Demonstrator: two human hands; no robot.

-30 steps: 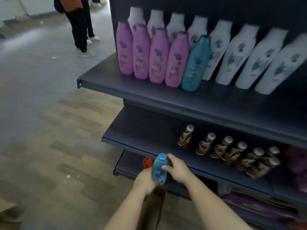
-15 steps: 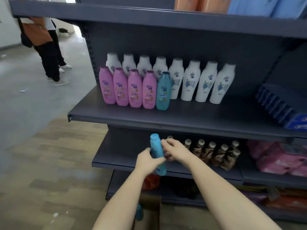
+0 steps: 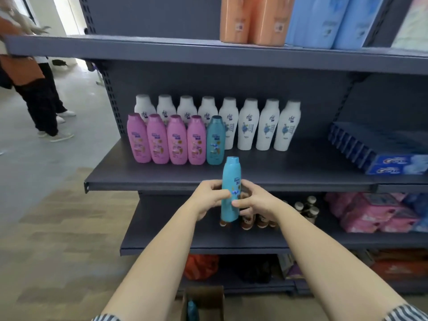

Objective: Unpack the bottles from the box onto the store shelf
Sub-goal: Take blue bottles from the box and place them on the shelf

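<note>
Grey store shelf carrying pink bottles and teal bottle toward its left edge. Left hand and right hand both gripping blue bottle, holding it upright just before shelf's front edge. Box sitting on floor below.

On the shelf, a back row of bottles stands behind a front row toward its left. A lone bottle is just before its front edge; the box sits below, seemingly holding another bottle.

Teal bottle, pink bottles, white bottles, dk-grey shelf, striped sleeve.
</note>
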